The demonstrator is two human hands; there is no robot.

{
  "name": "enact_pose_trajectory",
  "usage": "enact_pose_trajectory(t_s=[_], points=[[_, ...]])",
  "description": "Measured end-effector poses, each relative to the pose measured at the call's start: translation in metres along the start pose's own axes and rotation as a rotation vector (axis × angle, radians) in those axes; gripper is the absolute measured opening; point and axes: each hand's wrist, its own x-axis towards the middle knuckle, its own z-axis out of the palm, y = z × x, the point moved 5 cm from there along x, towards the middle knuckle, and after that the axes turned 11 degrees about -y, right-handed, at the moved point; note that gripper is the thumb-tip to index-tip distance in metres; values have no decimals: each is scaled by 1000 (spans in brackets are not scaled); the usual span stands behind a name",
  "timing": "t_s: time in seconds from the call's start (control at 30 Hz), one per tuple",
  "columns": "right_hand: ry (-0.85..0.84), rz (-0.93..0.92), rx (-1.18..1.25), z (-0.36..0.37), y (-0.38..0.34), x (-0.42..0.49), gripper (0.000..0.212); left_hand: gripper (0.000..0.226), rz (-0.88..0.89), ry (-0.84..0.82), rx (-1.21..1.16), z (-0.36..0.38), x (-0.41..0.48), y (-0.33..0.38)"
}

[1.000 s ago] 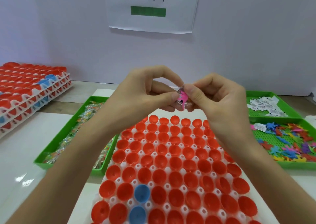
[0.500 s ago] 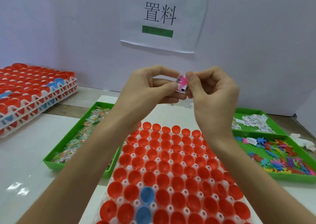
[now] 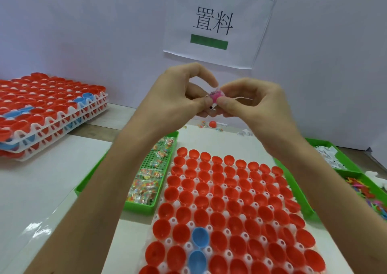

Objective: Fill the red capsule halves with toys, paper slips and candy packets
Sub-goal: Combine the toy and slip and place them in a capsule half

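Both hands are raised above the table and meet over a small bundle (image 3: 215, 96): a pink toy with a clear packet and a white paper slip. My left hand (image 3: 182, 91) pinches it from the left between thumb and fingers. My right hand (image 3: 251, 102) pinches it from the right. Below them lies a white tray (image 3: 167, 241) holding several open red capsule halves (image 3: 230, 192) and two blue halves (image 3: 199, 237). The capsule halves in view look empty.
A green tray of candy packets (image 3: 150, 177) sits left of the capsule tray. On the right are a green tray of paper slips (image 3: 330, 156) and another of coloured toys (image 3: 364, 190). Stacked trays of red capsules (image 3: 48, 106) stand far left. A loose red ball (image 3: 212, 124) lies near the wall.
The camera tilted up, so the hands sit higher against the wall sign. Both hands keep working the pink bundle between their fingertips, which has turned slightly.
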Motion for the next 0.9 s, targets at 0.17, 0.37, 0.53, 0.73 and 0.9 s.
enact_pose_trajectory(t_s=[0.17, 0.37, 0.53, 0.73, 0.9], points=[[-153, 98, -190, 17, 24, 16, 8, 48, -263, -69, 221, -5, 1, -37], [-362, 240, -458, 62, 80, 17, 5, 49, -590, -181, 520, -19, -9, -89], [-400, 244, -494, 86, 102, 12, 11, 40, -596, -123, 496, -39, -12, -93], [-373, 292, -506, 93, 112, 13, 10, 35, -564, -129, 498, -45, -13, -91], [-442, 298, -561, 103, 113, 11, 13, 37, -586, -174, 483, -43, -13, -92]])
